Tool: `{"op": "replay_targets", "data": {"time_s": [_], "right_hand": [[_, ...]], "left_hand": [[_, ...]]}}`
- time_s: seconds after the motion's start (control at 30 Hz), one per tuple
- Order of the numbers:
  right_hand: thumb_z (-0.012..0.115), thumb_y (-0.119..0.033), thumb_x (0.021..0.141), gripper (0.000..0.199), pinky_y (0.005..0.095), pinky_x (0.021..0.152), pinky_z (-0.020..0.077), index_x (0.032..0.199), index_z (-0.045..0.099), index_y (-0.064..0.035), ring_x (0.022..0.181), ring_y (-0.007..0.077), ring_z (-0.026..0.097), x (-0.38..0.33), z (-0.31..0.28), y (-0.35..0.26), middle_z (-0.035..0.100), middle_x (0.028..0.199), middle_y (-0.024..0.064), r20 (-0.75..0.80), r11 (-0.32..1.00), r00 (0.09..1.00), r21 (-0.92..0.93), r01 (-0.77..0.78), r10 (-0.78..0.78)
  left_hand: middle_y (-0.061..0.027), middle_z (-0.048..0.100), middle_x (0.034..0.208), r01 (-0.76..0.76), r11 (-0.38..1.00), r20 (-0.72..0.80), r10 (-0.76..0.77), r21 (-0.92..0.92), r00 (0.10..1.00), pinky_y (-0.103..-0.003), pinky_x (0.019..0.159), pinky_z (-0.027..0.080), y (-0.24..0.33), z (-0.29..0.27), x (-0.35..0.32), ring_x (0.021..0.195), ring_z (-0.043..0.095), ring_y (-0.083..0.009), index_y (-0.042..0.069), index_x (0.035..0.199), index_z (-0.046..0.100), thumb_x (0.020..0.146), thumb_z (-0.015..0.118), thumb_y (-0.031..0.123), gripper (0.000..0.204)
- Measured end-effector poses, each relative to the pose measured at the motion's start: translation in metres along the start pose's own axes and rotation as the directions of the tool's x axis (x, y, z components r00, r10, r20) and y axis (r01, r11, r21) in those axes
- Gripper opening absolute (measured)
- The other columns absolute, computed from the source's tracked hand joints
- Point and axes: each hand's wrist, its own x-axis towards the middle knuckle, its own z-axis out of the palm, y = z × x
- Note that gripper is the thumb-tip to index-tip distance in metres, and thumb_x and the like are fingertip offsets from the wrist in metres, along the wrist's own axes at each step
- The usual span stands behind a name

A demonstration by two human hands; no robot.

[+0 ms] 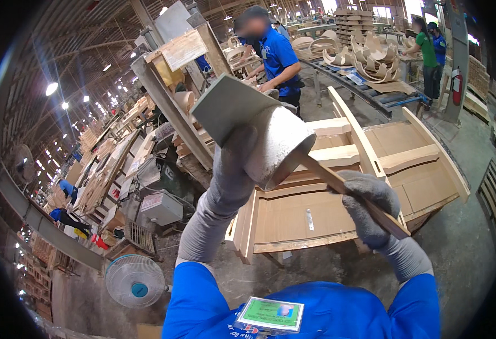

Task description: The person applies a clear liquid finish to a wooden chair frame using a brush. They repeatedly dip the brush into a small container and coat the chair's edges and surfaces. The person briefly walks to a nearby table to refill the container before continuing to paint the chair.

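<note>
My left hand (234, 158), in a grey glove, is closed around a white, stained cup (279, 138) raised in front of me. The cup is tipped, its mouth toward the lower right. A flat grey-green rectangular piece (231, 107) shows just beyond the cup, against the left hand; how it is held is hidden. My gloved right hand (372, 206) grips a thin wooden stick (327, 175). The stick slants up to the cup's mouth; whether its tip is inside, I cannot tell. Below both hands lie pale wooden frames (366, 144) with crosspieces.
The frames rest on a cardboard-covered table (316, 226). Across it works a person in blue (282, 56). Curved wooden parts (375, 59) are piled on a rack at the back right. A metal post (172, 107) and a fan (135, 281) stand to my left.
</note>
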Motion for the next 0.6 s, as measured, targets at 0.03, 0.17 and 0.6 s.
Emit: {"op": "replay_targets", "data": {"time_s": [0.03, 0.17, 0.6], "right_hand": [[0.063, 0.000, 0.082, 0.027, 0.0360, 0.082, 0.0525, 0.106, 0.053, -0.0044, 0.096, 0.0270, 0.062, -0.011, 0.008, 0.004, 0.058, 0.110, 0.0169, -0.074, 0.967, 0.985, 0.215, -0.134, 0.153], [0.050, -0.006, 0.091, 0.015, 0.0396, 0.086, 0.0539, 0.106, 0.048, -0.0028, 0.098, 0.0288, 0.061, -0.021, 0.036, -0.002, 0.056, 0.108, 0.0153, -0.132, 0.587, 0.841, 0.771, -0.247, 0.525], [0.045, -0.017, 0.095, 0.023, 0.0277, 0.080, 0.0569, 0.107, 0.054, 0.0008, 0.091, 0.0246, 0.063, -0.039, 0.036, -0.012, 0.059, 0.100, 0.0201, 0.386, -0.485, 0.506, 0.872, 0.073, 0.771]], "left_hand": [[-0.0233, 0.047, 0.125, -0.027, 1.000, 0.004, 0.027, 0.011, 1.000, -0.049, 0.101, 0.038, -0.002, 0.003, 0.000, 0.115, 0.050, -0.0347, -0.003, 0.131, 0.035, 0.082, 0.047, 0.052, 0.075], [-0.0226, 0.047, 0.127, -0.131, 0.988, 0.006, 0.131, 0.078, 0.991, -0.048, 0.101, 0.038, -0.014, 0.008, 0.002, 0.118, 0.048, -0.0343, -0.001, 0.133, 0.033, 0.081, 0.045, 0.056, 0.079], [-0.0237, 0.040, 0.129, -0.422, 0.906, -0.102, 0.417, -0.030, 0.903, -0.044, 0.100, 0.039, -0.086, 0.018, 0.019, 0.117, 0.046, -0.0327, 0.003, 0.135, 0.028, 0.074, 0.062, 0.058, 0.089]]}}
